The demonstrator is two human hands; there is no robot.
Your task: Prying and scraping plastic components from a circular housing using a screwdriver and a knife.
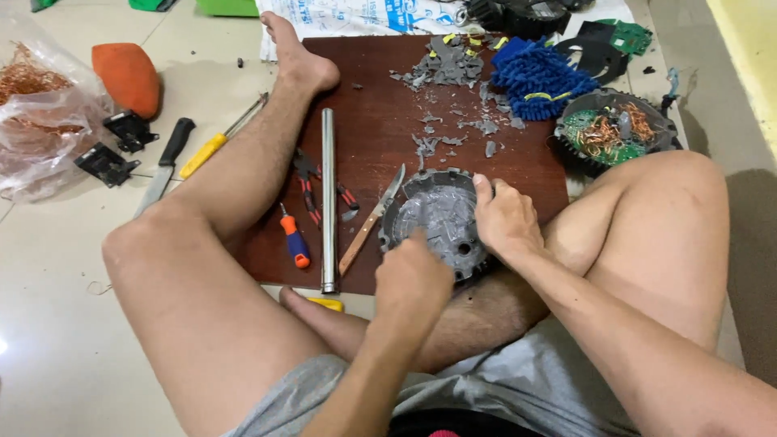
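I sit on the floor with a dark red wooden board (372, 137) between my legs. On its near edge lies a round grey motor housing (441, 218) with a notched rim. My right hand (506, 218) grips the housing's right rim, thumb on its upper edge. My left hand (414, 277) is closed in a fist at the housing's near left edge; what it holds is hidden. A knife with a wooden handle (374, 220) lies just left of the housing.
A metal tube (328, 198), red-handled pliers (312, 188) and an orange-and-blue screwdriver (295, 238) lie on the board. Grey chips (449, 65), a blue mitt (536, 77), a stator with copper wire (615, 129), a bag of copper (32, 113), a yellow-handled tool (212, 146).
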